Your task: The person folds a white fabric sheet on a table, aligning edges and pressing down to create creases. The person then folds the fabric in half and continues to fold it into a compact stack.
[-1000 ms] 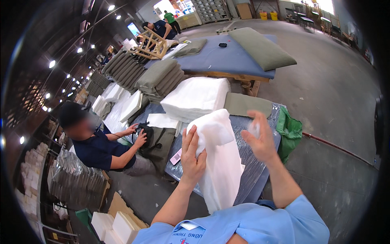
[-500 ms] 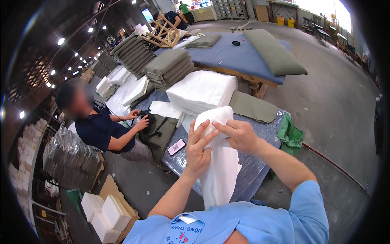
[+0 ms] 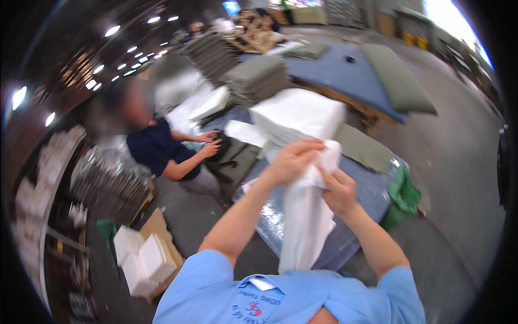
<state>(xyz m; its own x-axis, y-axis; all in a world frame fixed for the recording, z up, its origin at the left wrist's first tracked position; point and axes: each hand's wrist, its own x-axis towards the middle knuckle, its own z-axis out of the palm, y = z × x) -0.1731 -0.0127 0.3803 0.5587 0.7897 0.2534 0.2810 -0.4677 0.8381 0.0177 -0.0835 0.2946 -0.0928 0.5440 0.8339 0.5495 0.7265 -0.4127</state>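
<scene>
A long piece of soft white wadding [image 3: 306,227] hangs from my hands down toward my blue shirt, over the near end of the table. My left hand [image 3: 295,163] is closed on its upper end, fingers bent over the folded edge. With thumb and fingers my right hand [image 3: 340,190] pinches the right side, slightly lower. Motion blurs both hands a little. Just beyond them stands a thick stack of white wadding sheets [image 3: 299,112]. An olive cushion pad [image 3: 364,148] lies to the right of that stack.
The table [image 3: 270,216] is covered in shiny film. A green sack [image 3: 403,189] hangs at its right corner. On the left a co-worker [image 3: 164,143] handles a black object [image 3: 220,150]. Behind stand stacked olive cushions [image 3: 256,78] and a blue table [image 3: 337,70]. White foam blocks [image 3: 143,259] sit on the floor.
My left hand has gone from spread fingers on the wadding to a closed grip at its top. My right hand has moved down its right side. The whole view has swung, blurring the scene.
</scene>
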